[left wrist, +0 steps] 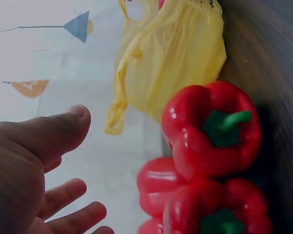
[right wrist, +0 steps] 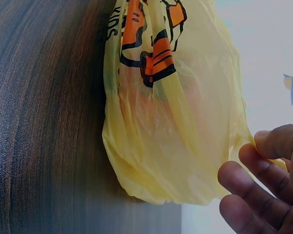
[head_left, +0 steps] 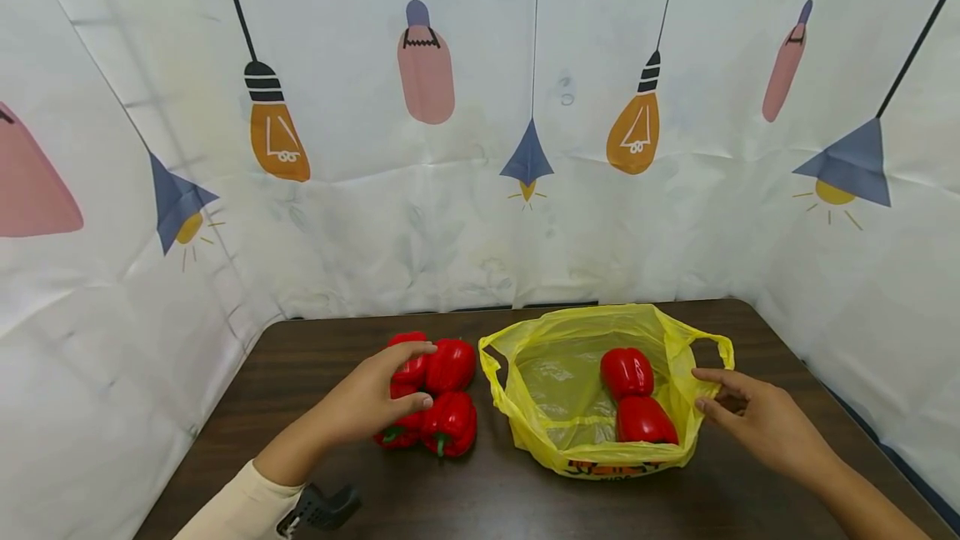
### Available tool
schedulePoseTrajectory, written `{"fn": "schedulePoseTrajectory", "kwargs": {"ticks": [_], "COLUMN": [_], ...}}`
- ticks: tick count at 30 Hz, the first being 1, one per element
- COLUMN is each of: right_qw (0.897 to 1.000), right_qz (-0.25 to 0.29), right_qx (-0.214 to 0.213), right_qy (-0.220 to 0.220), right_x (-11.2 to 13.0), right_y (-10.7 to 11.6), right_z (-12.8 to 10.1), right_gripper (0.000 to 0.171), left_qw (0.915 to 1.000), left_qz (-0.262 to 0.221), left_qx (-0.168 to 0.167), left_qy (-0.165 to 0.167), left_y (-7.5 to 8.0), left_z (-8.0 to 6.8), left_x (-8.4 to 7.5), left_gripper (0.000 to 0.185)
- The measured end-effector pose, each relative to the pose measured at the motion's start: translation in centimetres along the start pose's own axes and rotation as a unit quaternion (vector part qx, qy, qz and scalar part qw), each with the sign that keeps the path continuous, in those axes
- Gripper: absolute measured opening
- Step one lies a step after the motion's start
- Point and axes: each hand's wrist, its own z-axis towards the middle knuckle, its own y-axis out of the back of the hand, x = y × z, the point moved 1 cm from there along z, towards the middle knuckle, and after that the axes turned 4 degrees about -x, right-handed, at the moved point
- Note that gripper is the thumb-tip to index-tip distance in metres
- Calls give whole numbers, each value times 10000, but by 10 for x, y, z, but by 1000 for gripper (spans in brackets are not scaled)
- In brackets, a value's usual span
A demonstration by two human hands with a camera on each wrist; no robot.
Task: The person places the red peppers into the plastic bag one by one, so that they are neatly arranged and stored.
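A cluster of red peppers point(head_left: 431, 394) on the dark surface point(head_left: 495, 490) is covered by the left hand point(head_left: 375, 394), fingers loosely spread, nothing gripped. The rim of the yellow bag point(head_left: 570, 440), which contains two peppers point(head_left: 633, 398), is pinched by the right hand point(head_left: 753, 419).

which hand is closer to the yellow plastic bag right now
Right. The right hand touches the rim of the yellow plastic bag at its right side; the left hand is apart from it, over the loose red peppers on its left.
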Motion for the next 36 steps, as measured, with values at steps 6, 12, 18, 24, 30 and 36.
{"fn": "schedulePoseTrajectory", "kwargs": {"ticks": [6,12,18,24,30,36], "right_qw": [9999,9999,9996,9996,9997,9997], "right_qz": [-77,-135,-263,-280,-236,-238], "right_qx": [-38,-30,-59,-58,-44,-40], "right_qy": [59,52,86,76,58,18], "right_x": [-1,-3,-4,-5,-4,-4], "right_y": [0,0,0,-1,-1,-1], "right_z": [1,1,1,1,1,1], "right_gripper": [47,46,45,45,46,45], "left_qw": [9998,9997,9997,9993,9989,9984], "left_qz": [-132,-147,-99,50,92,-44], "left_qx": [47,28,-95,-216,-216,-128], "left_qy": [144,208,184,300,402,541], "left_y": [2,3,3,1,-1,-3], "left_z": [-8,-15,-21,-26,-31,-34], "left_x": [9,21,30,38,45,52], "left_gripper": [64,65,67,67,69,68]}}
